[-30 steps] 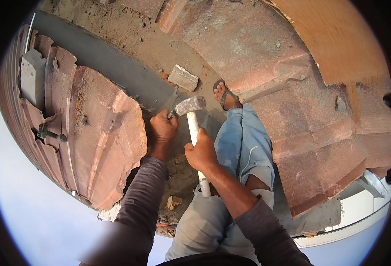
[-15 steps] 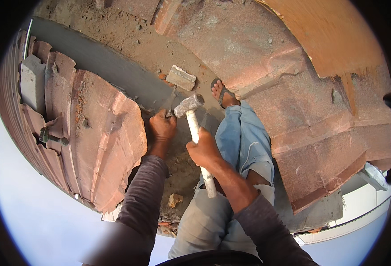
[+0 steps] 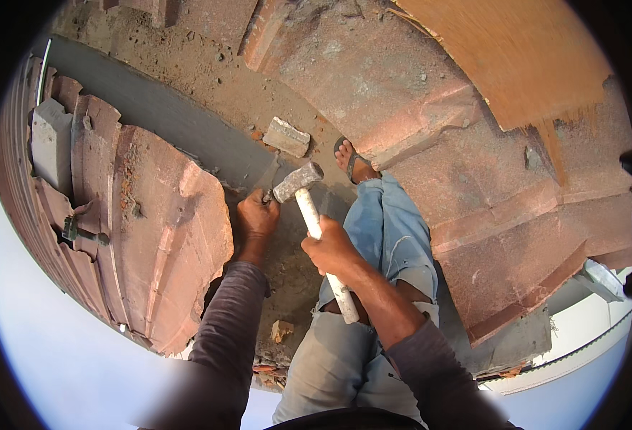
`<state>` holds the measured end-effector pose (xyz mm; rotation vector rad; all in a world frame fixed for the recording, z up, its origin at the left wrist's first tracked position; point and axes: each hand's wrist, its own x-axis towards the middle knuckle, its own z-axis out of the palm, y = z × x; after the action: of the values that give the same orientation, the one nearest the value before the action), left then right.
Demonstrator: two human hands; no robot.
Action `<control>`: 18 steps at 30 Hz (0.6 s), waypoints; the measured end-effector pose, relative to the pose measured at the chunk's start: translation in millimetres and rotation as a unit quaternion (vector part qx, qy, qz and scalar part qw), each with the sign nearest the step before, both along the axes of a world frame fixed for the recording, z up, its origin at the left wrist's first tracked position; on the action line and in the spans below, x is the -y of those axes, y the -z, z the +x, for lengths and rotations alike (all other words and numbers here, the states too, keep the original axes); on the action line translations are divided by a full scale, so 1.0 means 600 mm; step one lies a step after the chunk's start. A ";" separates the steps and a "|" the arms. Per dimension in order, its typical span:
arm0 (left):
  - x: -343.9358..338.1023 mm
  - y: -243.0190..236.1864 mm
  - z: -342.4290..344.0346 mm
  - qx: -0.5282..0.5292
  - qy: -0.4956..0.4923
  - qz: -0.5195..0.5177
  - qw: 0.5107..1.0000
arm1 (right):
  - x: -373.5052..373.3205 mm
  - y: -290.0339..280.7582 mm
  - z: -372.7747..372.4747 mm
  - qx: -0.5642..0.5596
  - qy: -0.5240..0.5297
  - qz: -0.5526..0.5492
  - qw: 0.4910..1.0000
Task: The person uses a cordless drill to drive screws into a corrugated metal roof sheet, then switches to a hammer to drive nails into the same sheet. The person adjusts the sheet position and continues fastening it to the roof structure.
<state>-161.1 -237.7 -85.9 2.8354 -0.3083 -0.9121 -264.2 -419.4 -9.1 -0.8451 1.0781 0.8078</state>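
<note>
A club hammer (image 3: 298, 183) with a worn grey steel head and a white handle is in my right hand (image 3: 332, 247), fingers wrapped round the middle of the handle. The handle's free end points down toward my knees. Left of the hammer head, my left hand (image 3: 257, 218) is closed on a chisel-like metal rod (image 3: 267, 196). Only a short bit of the rod shows above the fist. The hammer head is beside the rod's top, slightly apart from it. Below my left hand lies a grey cement surface (image 3: 291, 269), partly hidden by my arms.
Broken reddish corrugated sheets lie on the left (image 3: 165, 236) and right (image 3: 502, 201). A grey block (image 3: 52, 147) sits on the left sheet. A loose brick piece (image 3: 287, 137) lies ahead of my sandalled foot (image 3: 355, 161). An orange-brown board (image 3: 523, 57) is at upper right.
The view has shifted slightly. The hammer head has come a little lower and left in the picture, still close to my left fist. Both grips are unchanged.
</note>
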 end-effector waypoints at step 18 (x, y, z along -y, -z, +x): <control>-0.009 -0.045 0.006 -0.079 0.041 -0.070 0.994 | 0.053 -0.089 -0.089 -0.005 0.216 -0.049 0.975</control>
<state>-157.6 -232.2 -59.1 2.6220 -0.4526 -1.0788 -317.5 -451.5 44.5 -0.6541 1.2616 0.3950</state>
